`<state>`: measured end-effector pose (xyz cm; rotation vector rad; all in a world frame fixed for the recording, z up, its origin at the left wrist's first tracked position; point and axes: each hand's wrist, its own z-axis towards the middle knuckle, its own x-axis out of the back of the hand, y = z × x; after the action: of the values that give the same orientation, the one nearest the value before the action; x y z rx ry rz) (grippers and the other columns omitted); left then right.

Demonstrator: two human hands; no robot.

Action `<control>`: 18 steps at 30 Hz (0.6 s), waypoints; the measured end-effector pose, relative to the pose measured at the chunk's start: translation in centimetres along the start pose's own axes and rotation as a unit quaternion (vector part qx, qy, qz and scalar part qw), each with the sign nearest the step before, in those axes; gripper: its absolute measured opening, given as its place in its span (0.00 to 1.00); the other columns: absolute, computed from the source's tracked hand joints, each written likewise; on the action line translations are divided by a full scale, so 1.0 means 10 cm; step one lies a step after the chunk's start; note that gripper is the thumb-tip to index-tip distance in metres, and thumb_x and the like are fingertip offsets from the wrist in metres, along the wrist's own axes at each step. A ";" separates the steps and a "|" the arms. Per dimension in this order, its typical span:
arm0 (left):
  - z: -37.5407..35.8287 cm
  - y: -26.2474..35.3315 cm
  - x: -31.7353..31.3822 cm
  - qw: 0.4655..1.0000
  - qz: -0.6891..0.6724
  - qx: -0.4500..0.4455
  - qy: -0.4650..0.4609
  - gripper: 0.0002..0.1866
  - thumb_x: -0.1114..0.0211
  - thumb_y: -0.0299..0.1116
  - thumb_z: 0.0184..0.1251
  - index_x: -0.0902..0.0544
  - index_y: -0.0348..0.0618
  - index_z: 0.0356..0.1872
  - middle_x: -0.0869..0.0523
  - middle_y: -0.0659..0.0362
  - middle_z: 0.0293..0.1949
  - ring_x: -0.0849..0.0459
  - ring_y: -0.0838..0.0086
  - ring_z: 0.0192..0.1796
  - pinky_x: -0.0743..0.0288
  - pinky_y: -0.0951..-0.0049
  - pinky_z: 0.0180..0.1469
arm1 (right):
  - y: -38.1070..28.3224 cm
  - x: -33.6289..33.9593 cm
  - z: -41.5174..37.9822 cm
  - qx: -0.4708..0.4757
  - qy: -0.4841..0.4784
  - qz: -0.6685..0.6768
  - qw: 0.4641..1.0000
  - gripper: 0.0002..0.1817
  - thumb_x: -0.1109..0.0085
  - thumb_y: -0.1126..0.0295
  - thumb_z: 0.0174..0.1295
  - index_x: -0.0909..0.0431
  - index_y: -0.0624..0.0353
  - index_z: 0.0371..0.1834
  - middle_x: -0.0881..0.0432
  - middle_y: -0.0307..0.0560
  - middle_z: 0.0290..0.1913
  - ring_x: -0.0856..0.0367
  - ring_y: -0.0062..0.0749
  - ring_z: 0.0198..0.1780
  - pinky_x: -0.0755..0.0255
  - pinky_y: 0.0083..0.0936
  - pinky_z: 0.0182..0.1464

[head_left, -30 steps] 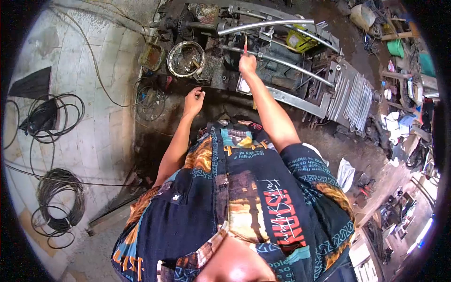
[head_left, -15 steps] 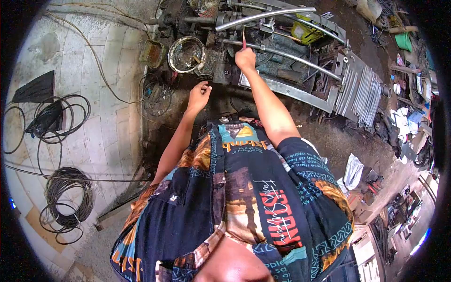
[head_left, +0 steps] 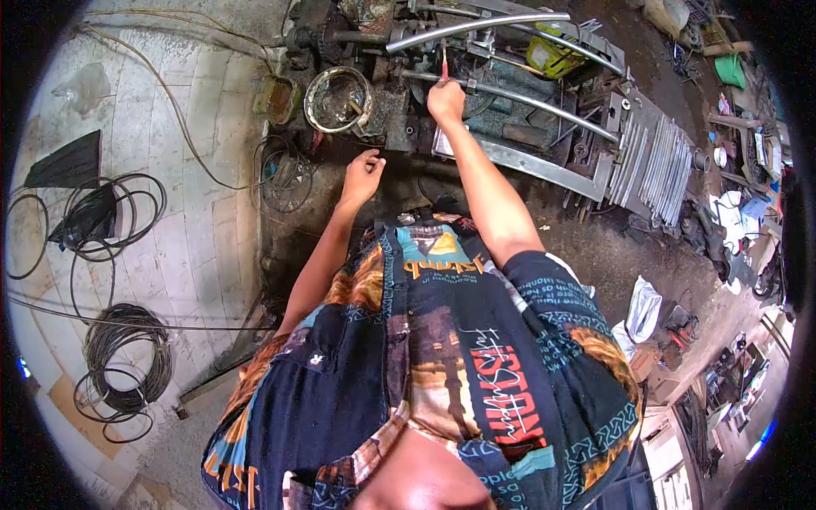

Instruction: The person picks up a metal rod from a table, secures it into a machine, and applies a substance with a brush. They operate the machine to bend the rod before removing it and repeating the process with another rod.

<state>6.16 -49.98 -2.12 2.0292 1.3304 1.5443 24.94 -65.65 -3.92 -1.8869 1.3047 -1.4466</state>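
Right hand (head_left: 445,99) was gripping the red-handled tool (head_left: 444,64) up against the curved pipe (head_left: 476,27) on the machine, barely shifted from a second ago. Left hand (head_left: 363,174) hung loosely curled, empty, near the metal bowl (head_left: 337,99).

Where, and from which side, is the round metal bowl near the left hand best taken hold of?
Grip the round metal bowl at its thin raised rim on the near side, the one toward the left hand, coming from above. The rim there looks bare, while the machine parts crowd its right edge and something lies inside. The right hand is closed on a thin red-handled tool.
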 end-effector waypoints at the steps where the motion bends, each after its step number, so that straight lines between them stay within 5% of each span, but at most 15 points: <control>1: -0.03 0.02 0.01 1.000 -0.017 0.018 -0.002 0.21 0.36 0.36 0.66 0.22 0.34 0.55 0.13 0.49 0.41 0.14 0.66 0.36 0.21 0.67 0.40 | -0.04 -0.01 0.03 -0.003 0.009 0.005 1.000 0.18 0.50 0.64 0.63 0.20 0.72 0.39 0.18 0.73 0.41 0.19 0.65 0.48 0.25 0.49 0.52; 10: -0.05 -0.41 -0.03 1.000 -0.003 -0.012 0.025 0.19 0.36 0.36 0.66 0.20 0.35 0.53 0.13 0.50 0.38 0.14 0.67 0.36 0.22 0.69 0.41 | 0.10 0.07 -0.06 0.006 -0.072 -0.059 0.996 0.18 0.48 0.66 0.56 0.18 0.73 0.35 0.20 0.75 0.44 0.19 0.63 0.49 0.26 0.48 0.54; 18: 0.03 -0.34 -0.10 1.000 -0.006 0.004 0.008 0.20 0.36 0.37 0.66 0.21 0.35 0.55 0.13 0.50 0.39 0.14 0.65 0.38 0.22 0.67 0.43 | -0.01 0.00 -0.02 0.000 -0.013 -0.021 1.000 0.18 0.53 0.65 0.65 0.19 0.73 0.38 0.20 0.76 0.41 0.20 0.67 0.48 0.27 0.51 0.53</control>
<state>4.73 -48.81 -5.10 2.0145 1.3551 1.5555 24.82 -65.53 -3.81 -1.9386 1.2609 -1.4367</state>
